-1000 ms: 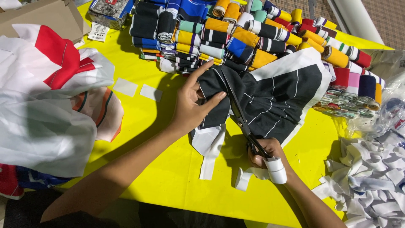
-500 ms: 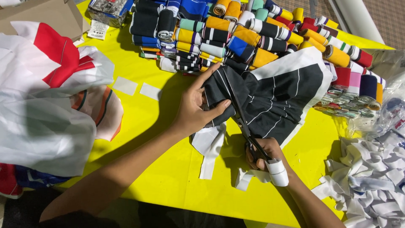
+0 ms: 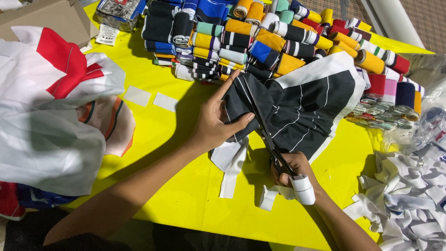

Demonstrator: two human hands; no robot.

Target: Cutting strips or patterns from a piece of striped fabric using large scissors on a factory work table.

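Note:
A black fabric piece (image 3: 306, 104) with thin white stripes and white edging lies on the yellow table (image 3: 153, 121). My left hand (image 3: 216, 123) presses flat on its left fold, fingers spread, thumb on the cloth. My right hand (image 3: 295, 169) grips the handles of dark scissors (image 3: 262, 123), whose long blades run up across the black fabric. A white tape wrap sits on a finger of that hand. White strips (image 3: 230, 165) hang from the fabric's lower edge.
Several rolled and folded striped ribbing pieces (image 3: 260, 32) are piled along the far side. White and red garments (image 3: 51, 116) lie at the left, a heap of white strips (image 3: 409, 200) at the right, a cardboard box (image 3: 44, 21) top left.
The scissors have advanced a little farther up the black fabric. My left hand has shifted slightly on the fold.

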